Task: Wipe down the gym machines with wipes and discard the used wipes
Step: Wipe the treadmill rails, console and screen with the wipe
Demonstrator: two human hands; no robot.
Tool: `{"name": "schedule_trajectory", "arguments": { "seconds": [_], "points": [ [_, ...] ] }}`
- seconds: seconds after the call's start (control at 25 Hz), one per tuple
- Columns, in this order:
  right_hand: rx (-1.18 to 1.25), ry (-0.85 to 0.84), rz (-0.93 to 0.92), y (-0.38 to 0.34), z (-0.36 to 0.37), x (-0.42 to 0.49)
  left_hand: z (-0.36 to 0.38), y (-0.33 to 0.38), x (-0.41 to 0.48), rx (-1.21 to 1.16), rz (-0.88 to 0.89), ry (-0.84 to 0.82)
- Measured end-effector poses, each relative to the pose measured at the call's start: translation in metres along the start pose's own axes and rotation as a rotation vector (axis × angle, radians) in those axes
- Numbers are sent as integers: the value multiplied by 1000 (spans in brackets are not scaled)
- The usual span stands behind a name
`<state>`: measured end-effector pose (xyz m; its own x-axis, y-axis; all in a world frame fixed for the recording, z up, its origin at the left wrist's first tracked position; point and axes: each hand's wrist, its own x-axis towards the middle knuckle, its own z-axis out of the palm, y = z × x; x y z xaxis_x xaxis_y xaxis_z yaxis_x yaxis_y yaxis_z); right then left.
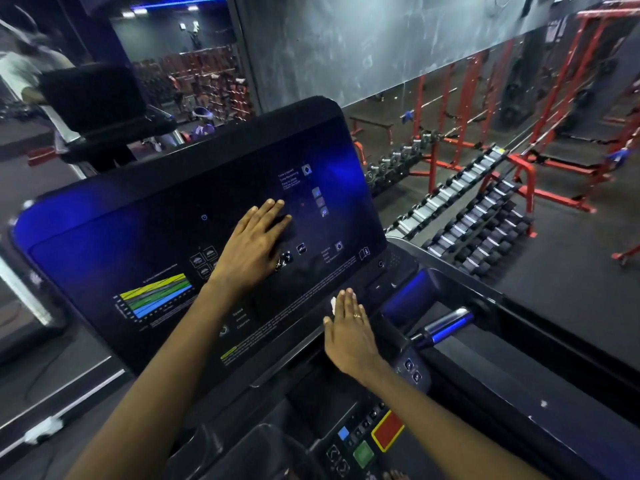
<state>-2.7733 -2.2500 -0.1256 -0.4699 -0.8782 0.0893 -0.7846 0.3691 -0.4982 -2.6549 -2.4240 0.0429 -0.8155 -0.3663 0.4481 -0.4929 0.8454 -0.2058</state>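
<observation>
The gym is dim. Blue ceiling strip lights (187, 0) above the glossy black treadmill console panel (173, 244) throw blue glare across its left corner and upper right. Left of it the scene smears with blur, and right of it red steel racks (523, 164) bow with wide-angle distortion.

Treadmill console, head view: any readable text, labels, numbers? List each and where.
None can be quoted with confidence.
Black glossy treadmill console panel: white label lists at upper right, too blurred.
Yellow, green and blue striped chart: axis labels too small.
Small yellow tag and the fine print beside it: too small.
Red square button, green square button: no legible marking.
</observation>
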Motion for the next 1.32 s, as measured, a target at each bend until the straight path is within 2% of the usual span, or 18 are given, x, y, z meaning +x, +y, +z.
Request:
{"name": "schedule_trajectory", "arguments": {
  "seconds": [0.16, 0.32, 0.4, 0.52, 0.6, 0.72, 0.84, 1.0, 1.16, 1.32],
  "points": [
    [213, 93, -18, 27, -23, 5, -1, 1, 1, -4, -3, -7],
    [265, 180, -25, 27, -29, 16, -4, 2, -1, 0, -11, -34],
    [225, 149, -74, 18, -29, 14, -6, 0, -6, -1, -9, -35],
    [128, 35, -295, -7, -16, -2, -8, -3, -10, 5, -16, -35],
    [165, -9, -397, -24, -5, -13, -8, -2, -10, 15, -12, -45],
    [225, -35, -457, -34, 8, -21, -11, -2, -13, 41, -27, -28],
    [206, -65, -559, -33, 6, -23, -18, -6, -16, 61, -72, 6],
    [220, 26, -399, -13, -2, -11, -30, -15, -22, 66, -122, 8],
    [160, -120, -607, -59, 15, -37, -33, -16, -25, 81, -120, -10],
    [237, -208, -598, -62, 16, -31, -36, -16, -26, 88, -128, -18]
  ]
}}
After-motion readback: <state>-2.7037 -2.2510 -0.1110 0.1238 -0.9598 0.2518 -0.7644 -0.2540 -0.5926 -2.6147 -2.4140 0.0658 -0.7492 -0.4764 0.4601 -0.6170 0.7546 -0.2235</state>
